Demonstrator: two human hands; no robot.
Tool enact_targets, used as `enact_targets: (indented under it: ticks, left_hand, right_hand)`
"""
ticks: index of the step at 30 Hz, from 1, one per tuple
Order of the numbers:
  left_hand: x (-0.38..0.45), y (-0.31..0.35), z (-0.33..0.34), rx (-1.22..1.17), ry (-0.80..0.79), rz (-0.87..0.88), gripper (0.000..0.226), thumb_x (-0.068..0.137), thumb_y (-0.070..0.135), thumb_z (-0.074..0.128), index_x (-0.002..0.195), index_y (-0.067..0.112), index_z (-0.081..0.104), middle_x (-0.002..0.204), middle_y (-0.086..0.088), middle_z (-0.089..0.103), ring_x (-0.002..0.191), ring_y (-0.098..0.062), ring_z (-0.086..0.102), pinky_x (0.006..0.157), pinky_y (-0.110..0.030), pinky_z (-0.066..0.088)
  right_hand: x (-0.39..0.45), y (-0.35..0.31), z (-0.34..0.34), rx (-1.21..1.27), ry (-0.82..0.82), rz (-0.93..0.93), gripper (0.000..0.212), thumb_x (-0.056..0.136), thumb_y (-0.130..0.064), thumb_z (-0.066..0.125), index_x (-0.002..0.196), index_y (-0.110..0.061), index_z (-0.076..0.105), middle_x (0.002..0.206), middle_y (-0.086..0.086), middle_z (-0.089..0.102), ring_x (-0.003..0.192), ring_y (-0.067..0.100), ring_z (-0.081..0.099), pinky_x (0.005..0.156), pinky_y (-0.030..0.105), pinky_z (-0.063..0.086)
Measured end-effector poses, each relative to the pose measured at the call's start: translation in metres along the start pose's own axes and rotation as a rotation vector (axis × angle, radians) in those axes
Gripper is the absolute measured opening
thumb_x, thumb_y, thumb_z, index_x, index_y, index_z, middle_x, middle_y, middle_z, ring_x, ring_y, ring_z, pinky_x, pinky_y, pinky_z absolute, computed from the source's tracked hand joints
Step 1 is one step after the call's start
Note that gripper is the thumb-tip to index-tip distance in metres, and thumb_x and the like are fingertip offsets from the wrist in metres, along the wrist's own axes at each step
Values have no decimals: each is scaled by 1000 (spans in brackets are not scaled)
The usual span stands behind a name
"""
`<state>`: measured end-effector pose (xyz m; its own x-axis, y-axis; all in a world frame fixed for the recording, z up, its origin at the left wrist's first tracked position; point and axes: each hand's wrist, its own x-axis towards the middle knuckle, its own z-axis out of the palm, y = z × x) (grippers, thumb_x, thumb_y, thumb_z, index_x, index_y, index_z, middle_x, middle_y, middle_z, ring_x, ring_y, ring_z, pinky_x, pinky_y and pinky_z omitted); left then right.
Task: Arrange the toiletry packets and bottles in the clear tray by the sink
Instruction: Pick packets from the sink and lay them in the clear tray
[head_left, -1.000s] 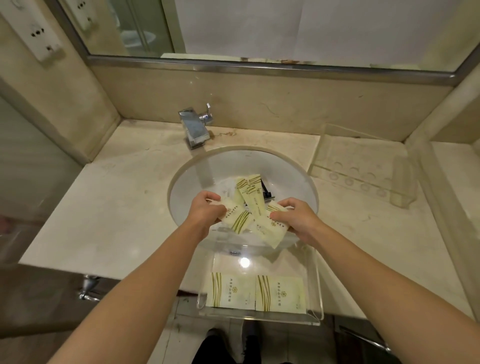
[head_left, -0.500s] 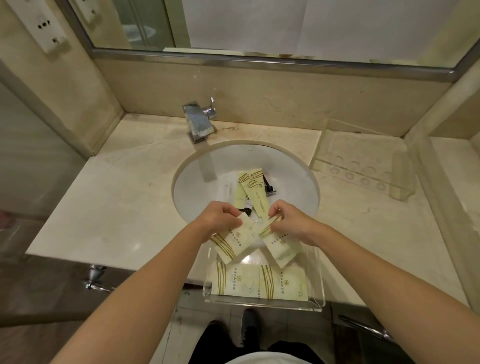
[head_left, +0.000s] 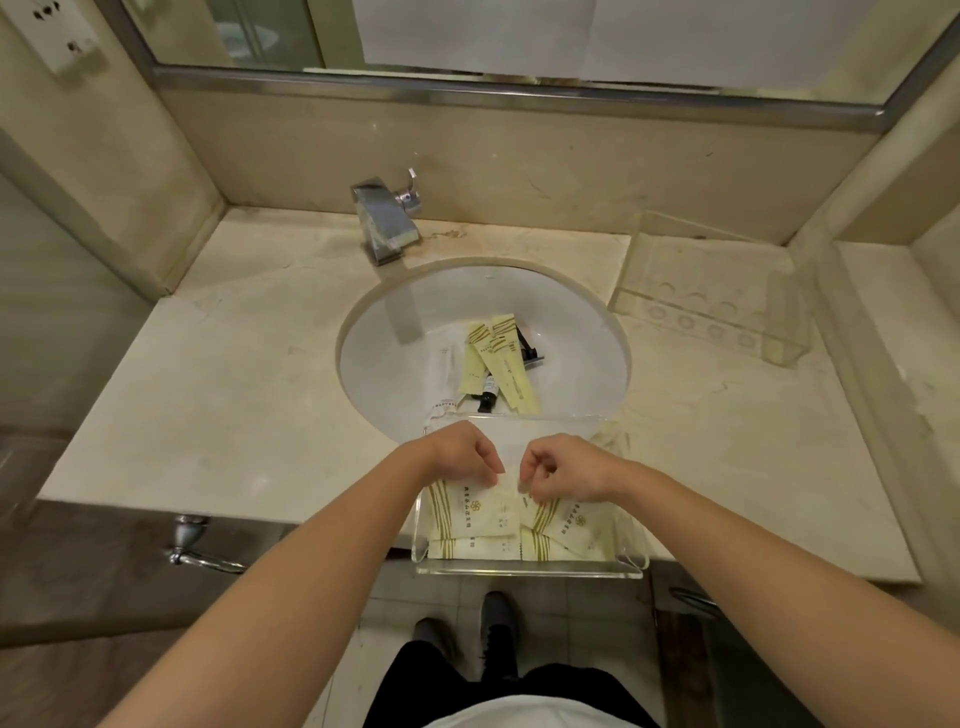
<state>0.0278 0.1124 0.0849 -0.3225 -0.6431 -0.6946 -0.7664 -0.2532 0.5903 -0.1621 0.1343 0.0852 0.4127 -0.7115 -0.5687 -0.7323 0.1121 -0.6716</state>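
Note:
A clear acrylic tray (head_left: 530, 569) sits at the counter's front edge, partly over the sink. Several cream packets with gold stripes lie flat in it. My left hand (head_left: 457, 457) pinches the top edge of one packet (head_left: 475, 512) on the tray's left side. My right hand (head_left: 563, 467) pinches another packet (head_left: 569, 525) on the right side. Both packets rest on the ones below. In the sink basin (head_left: 384, 358) lie more cream packets (head_left: 506, 369), a small dark bottle (head_left: 488, 392), a black item (head_left: 530, 348) and a white wrapped item (head_left: 448, 364).
A chrome tap (head_left: 387, 221) stands behind the sink. A second clear holder (head_left: 711, 296) with round holes stands on the counter at the right, against the wall. A mirror runs above the backsplash. A wall socket is at top left.
Both hands drew back from over the sink to the tray, carrying one packet each, and lowered them onto the packets lying there.

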Motion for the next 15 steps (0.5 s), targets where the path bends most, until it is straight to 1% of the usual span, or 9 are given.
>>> enact_targets:
  ticks: [2, 3, 6, 8, 11, 15]
  left_hand:
    - [0, -2, 6, 32, -5, 7, 18, 85, 12, 69, 103, 14, 75, 102, 0, 68, 103, -19, 63, 98, -35, 50]
    - [0, -2, 8, 47, -4, 12, 19, 86, 12, 68, 103, 14, 75, 104, 0, 69, 104, -19, 63, 98, -35, 50]
    - [-1, -5, 12, 83, 0, 29, 19, 87, 12, 66, 104, 15, 75, 111, -1, 71, 106, -17, 63, 98, -33, 50]
    - [-2, -7, 11, 89, 4, 28, 19, 88, 13, 64, 103, 15, 76, 112, 0, 72, 106, -16, 63, 97, -32, 51]
    - [-4, -10, 8, 83, 14, 11, 20, 88, 9, 61, 100, 16, 76, 109, 3, 71, 104, -15, 64, 95, -31, 52]
    - [-6, -13, 7, 86, 10, -7, 22, 87, 5, 59, 96, 15, 76, 101, 4, 69, 102, -16, 65, 93, -31, 53]
  right_hand:
    - [-1, 1, 5, -17, 27, -14, 17, 78, -6, 62, 86, -22, 65, 94, -4, 71, 83, 11, 67, 75, 23, 55]
    - [-1, 2, 7, -23, 48, -15, 16, 78, -8, 64, 86, -22, 65, 96, -2, 71, 85, 12, 66, 76, 24, 54]
    - [-4, 5, 10, -28, 144, -11, 15, 77, -11, 67, 82, -24, 62, 93, 2, 70, 81, 13, 63, 78, 29, 55]
    - [-6, 8, 10, -61, 185, -1, 12, 79, -12, 67, 84, -22, 63, 92, 1, 70, 83, 15, 64, 81, 31, 55]
    - [-9, 12, 8, -171, 157, 29, 10, 81, -13, 65, 90, -17, 67, 93, -2, 68, 87, 15, 64, 78, 27, 53]
    - [-12, 13, 12, -248, 65, 60, 13, 78, -11, 67, 86, -21, 64, 90, -4, 62, 81, 11, 58, 66, 19, 44]
